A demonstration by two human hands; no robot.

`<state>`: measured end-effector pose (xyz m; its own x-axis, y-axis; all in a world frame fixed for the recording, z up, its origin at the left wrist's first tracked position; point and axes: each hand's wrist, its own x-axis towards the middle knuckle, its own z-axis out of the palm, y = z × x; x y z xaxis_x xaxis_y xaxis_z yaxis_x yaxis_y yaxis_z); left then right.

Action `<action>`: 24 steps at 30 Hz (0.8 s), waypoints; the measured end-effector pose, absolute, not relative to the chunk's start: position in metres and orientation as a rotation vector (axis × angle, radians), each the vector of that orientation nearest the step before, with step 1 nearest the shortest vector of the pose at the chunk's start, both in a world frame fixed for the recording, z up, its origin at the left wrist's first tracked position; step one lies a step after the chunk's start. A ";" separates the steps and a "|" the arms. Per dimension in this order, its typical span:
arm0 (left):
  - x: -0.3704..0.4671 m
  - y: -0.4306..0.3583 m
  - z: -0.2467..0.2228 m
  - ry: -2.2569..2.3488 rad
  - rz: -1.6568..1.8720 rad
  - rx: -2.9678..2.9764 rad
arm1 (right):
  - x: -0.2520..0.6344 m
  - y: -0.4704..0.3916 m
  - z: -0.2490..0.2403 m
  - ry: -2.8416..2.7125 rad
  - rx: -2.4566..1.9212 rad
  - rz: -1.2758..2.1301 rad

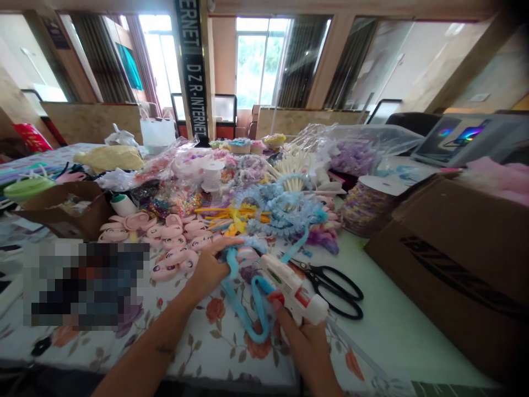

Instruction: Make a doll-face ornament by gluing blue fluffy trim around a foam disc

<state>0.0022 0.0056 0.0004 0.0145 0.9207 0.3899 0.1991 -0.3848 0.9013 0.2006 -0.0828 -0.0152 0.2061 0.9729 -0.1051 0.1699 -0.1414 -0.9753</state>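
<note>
In my right hand (303,336) is a white and red glue gun (289,286), its nozzle end pointing up and left. My left hand (212,267) is closed at the top of a fluffy blue strip (258,309), by a small light blue piece (254,242). The strip hangs in a loop over the floral tablecloth between both hands. Whatever lies under my left fingertips is partly hidden. Black-handled scissors (339,289) lie right of the glue gun. Pink animal-face pieces (176,259) lie just beyond my left hand.
A cardboard box (450,270) stands at the right, beside a large spool (372,204). Blue ruffled trim (285,209) and yellow sticks (219,215) lie ahead. An open brown bag (66,209) and a white thread cone (124,204) are at left.
</note>
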 end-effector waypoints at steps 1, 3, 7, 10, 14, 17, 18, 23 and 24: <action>0.002 0.006 0.000 1.159 1.419 1.650 | 0.201 -0.083 -0.016 -1.141 -1.504 1.063; 0.003 0.005 0.000 1.151 1.418 1.661 | 0.202 -0.083 -0.018 -1.159 -1.476 1.075; 0.004 0.004 -0.001 1.145 1.408 1.702 | 0.198 -0.083 -0.019 -1.194 -1.477 1.051; 0.004 0.003 -0.001 1.129 1.404 1.722 | 0.195 -0.082 -0.017 -1.267 -1.464 0.992; 0.003 0.003 -0.001 1.112 1.407 1.732 | 0.194 -0.082 -0.015 -1.291 -1.469 0.986; 0.003 0.003 -0.001 1.125 1.405 1.717 | 0.194 -0.082 -0.014 -1.254 -1.478 0.986; 0.003 0.003 0.000 1.129 1.406 1.712 | 0.194 -0.083 -0.014 -1.242 -1.483 0.990; 0.003 0.003 0.001 1.118 1.425 1.701 | 0.194 -0.084 -0.011 -1.223 -1.509 1.014; 0.003 0.003 0.001 1.120 1.427 1.698 | 0.195 -0.084 -0.010 -1.217 -1.510 1.018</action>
<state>0.0031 0.0027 0.0014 0.0448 0.9026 0.4281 0.2011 -0.4279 0.8812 0.1945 -0.0843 -0.0095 0.1707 0.9838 -0.0539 0.2270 -0.0925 -0.9695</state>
